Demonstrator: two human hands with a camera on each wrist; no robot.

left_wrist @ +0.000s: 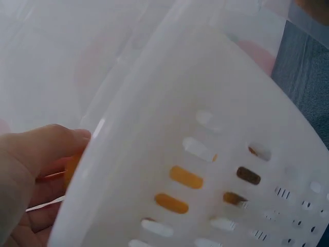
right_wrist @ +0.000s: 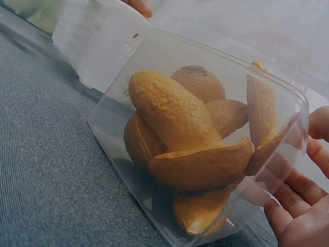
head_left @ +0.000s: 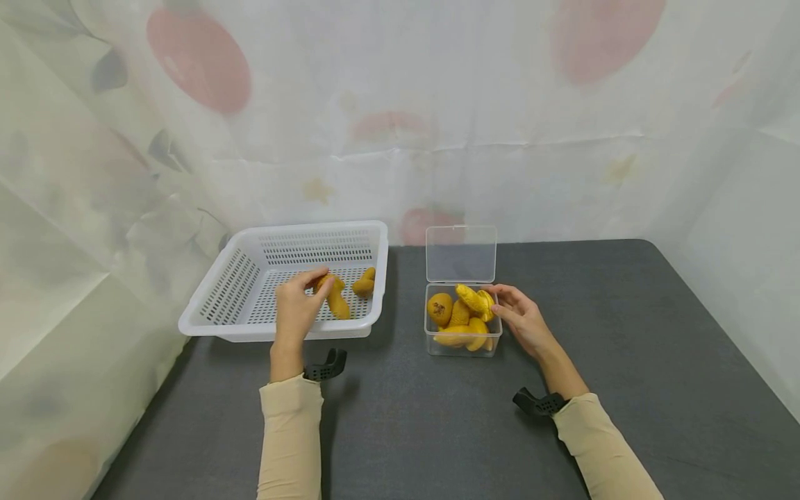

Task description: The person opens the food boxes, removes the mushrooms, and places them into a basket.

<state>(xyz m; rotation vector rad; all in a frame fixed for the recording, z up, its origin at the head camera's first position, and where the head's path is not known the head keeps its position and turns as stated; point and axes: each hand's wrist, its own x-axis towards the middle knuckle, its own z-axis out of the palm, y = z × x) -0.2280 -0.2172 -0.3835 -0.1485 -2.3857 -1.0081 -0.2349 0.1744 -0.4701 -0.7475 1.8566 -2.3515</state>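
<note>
My left hand (head_left: 292,305) reaches into the white plastic basket (head_left: 206,326), thumb and fingers pinching a yellow toy fruit (left_wrist: 72,169) that they largely cover. Just beside it lies an elongated yellow toy fruit (head_left: 338,305); a brownish-yellow one (head_left: 363,287) is nearer the basket's right wall. My right hand (head_left: 521,319) holds the right side of a clear plastic box (right_wrist: 128,175), thumb by the rim and fingers along the wall. Inside the box are several yellow toy fruits, including a round one (head_left: 440,309) with a brown mark and a long bumpy one (right_wrist: 169,108).
The box's hinged clear lid (head_left: 461,254) stands raised at its back. Both containers rest on a dark grey table (head_left: 387,417). A printed white curtain (head_left: 350,90) hangs behind the table and along its left side.
</note>
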